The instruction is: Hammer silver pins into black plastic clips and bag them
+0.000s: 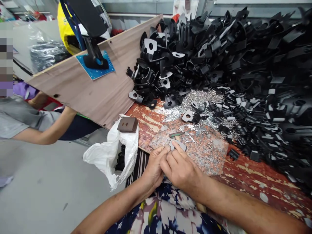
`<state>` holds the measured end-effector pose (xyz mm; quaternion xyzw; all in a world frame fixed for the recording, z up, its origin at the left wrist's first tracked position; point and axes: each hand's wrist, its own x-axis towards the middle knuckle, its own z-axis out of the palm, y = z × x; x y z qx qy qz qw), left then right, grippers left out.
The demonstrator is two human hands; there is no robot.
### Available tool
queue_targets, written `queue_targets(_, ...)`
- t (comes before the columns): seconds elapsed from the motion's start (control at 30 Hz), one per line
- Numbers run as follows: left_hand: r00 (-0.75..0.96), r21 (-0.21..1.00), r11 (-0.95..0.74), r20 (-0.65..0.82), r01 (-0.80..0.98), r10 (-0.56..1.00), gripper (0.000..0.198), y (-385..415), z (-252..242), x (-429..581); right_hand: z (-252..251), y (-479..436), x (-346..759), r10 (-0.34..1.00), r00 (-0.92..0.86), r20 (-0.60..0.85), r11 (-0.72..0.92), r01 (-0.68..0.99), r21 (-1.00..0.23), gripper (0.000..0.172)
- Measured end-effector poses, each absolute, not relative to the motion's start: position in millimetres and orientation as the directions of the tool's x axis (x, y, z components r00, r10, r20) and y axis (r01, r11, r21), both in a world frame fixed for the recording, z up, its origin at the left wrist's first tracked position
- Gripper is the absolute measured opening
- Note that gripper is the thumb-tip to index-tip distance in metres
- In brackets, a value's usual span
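My left hand (pixel 154 165) and my right hand (pixel 180 167) meet at the near edge of the worn red table (pixel 246 175). Together they pinch a small dark plastic piece with a pale face (pixel 177 144), fingertips on both sides of it. Just beyond lie a scatter of small silver pins (pixel 200 100), a green-handled tool (pixel 176 134) and a clear plastic sheet (pixel 209 152). A loose black clip part (pixel 188 116) rests among the pins.
A huge heap of black plastic clip parts (pixel 231 55) covers the table's far and right side. A white bag (pixel 109 152) hangs at the table's left edge, a brown block (pixel 127 124) on it. A wooden board (pixel 97 84) slants left; another person's arm (pixel 46 133) reaches behind it.
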<state>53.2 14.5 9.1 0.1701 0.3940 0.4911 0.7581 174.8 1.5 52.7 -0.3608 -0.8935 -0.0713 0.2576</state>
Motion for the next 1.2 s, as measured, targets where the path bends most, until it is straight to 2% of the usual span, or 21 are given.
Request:
queue_targets(0.13, 0.268, 0.597, 0.505, -0.443, -0.623, 0.855, 0.031, 12.2, 14.3, 41.9, 58.1, 3.9, 184.0, 0.612, -0.616, 0.496, 0.737, 0.672, -0.076, 0.025)
queue_targets(0.2, 0.315, 0.569, 0.532, -0.44, -0.627, 0.841, 0.03, 8.0, 15.5, 31.2, 60.3, 3.4, 188.0, 0.654, -0.577, 0.49, 0.715, 0.684, -0.148, 0.024)
queue_targets(0.27, 0.341, 0.59, 0.54, -0.422, -0.6, 0.84, 0.032, 0.4, 14.1, 19.8, 58.1, 0.0, 187.2, 0.697, -0.524, 0.49, 0.683, 0.693, -0.23, 0.024)
queue_targets(0.37, 0.265, 0.799, 0.424, -0.338, -0.426, 0.903, 0.038, -14.8, 10.4, 1.9, 46.9, -8.4, 181.8, 0.704, -0.52, 0.484, 0.695, 0.644, -0.319, 0.022)
queue_targets(0.43, 0.186, 0.941, 0.284, -0.251, -0.183, 0.95, 0.041, -22.6, 10.2, -13.0, 37.4, -12.8, 184.3, 0.723, -0.531, 0.442, 0.687, 0.617, -0.384, 0.02)
queue_targets(0.47, 0.164, 0.969, 0.239, -0.227, -0.058, 0.96, 0.039, -24.7, 11.1, -21.2, 32.8, -14.1, 189.1, 0.76, -0.511, 0.402, 0.648, 0.647, -0.402, 0.018)
queue_targets(0.53, 0.141, 0.964, 0.244, -0.257, 0.103, 0.956, 0.036, -24.3, 13.4, -36.8, 24.3, -15.1, 204.1, 0.856, -0.42, 0.3, 0.509, 0.784, -0.355, 0.012)
queue_targets(0.57, 0.137, 0.951, 0.277, -0.295, 0.135, 0.946, 0.038, -22.0, 13.9, -42.3, 20.4, -15.0, 212.9, 0.895, -0.368, 0.253, 0.433, 0.854, -0.288, 0.017)
queue_targets(0.63, 0.131, 0.933, 0.332, -0.349, 0.137, 0.928, 0.044, -14.5, 11.4, -45.5, 13.4, -14.5, 228.4, 0.937, -0.304, 0.173, 0.329, 0.934, -0.142, 0.028)
queue_targets(0.7, 0.138, 0.94, 0.321, -0.335, 0.111, 0.932, 0.045, -4.7, 3.4, -37.0, 7.7, -14.1, 238.6, 0.954, -0.286, 0.091, 0.292, 0.954, -0.069, 0.024)
queue_targets(0.83, 0.106, 0.958, 0.197, -0.222, 0.208, 0.969, 0.044, 12.6, -18.4, -6.7, 1.7, -13.4, 252.6, 0.975, -0.215, -0.049, 0.212, 0.975, -0.063, 0.006)
queue_targets(0.9, 0.08, 0.951, 0.156, -0.184, 0.267, 0.98, 0.043, 17.4, -25.3, 2.4, 3.4, -14.3, 262.0, 0.98, -0.185, -0.073, 0.178, 0.98, -0.093, 0.005)
queue_targets(0.97, 0.07, 0.948, 0.132, -0.159, 0.289, 0.985, 0.041, 19.6, -28.0, 5.1, 10.1, -17.2, 271.0, 0.978, -0.205, -0.026, 0.198, 0.966, -0.166, 0.017)
queue_targets(1.07, 0.062, 0.942, 0.091, -0.117, 0.323, 0.991, 0.04, 20.7, -27.4, 3.7, 26.5, -25.0, 274.7, 0.941, -0.289, 0.176, 0.329, 0.906, -0.267, 0.04)
queue_targets(1.13, 0.061, 0.937, 0.066, -0.092, 0.342, 0.994, 0.04, 21.0, -26.1, 3.1, 34.1, -31.1, 268.4, 0.896, -0.305, 0.322, 0.398, 0.875, -0.278, 0.052)
queue_targets(1.2, 0.062, 0.933, 0.048, -0.075, 0.355, 0.995, 0.04, 21.0, -25.1, 3.4, 33.4, -36.1, 257.9, 0.864, -0.308, 0.399, 0.429, 0.865, -0.26, 0.059)
